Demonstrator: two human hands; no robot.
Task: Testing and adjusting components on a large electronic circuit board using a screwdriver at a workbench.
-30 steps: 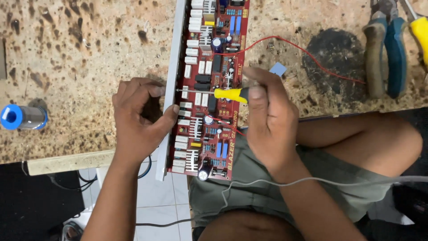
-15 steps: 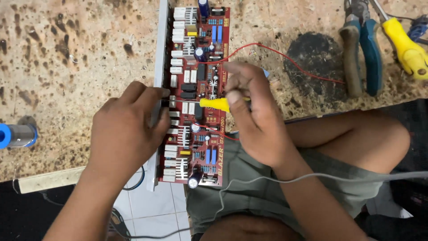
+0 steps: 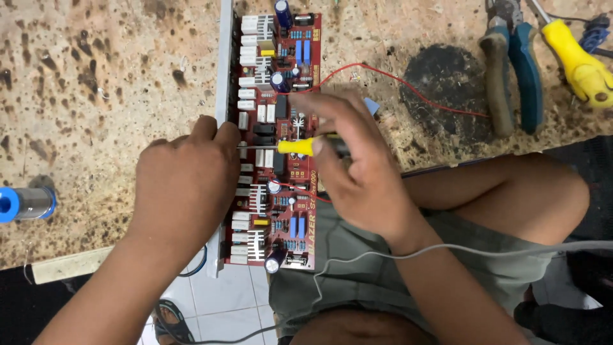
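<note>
Two pliers [image 3: 514, 73] beside circuit board [image 3: 287, 115]

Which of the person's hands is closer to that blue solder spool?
Left. The left hand rests at the board's left edge, toward the blue solder spool; the right hand is farther right, over the board.

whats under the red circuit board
The red circuit board lies partly on the speckled worktop; its near end overhangs the edge above white floor tiles and the person's lap. The surface directly beneath it is covered.
</note>
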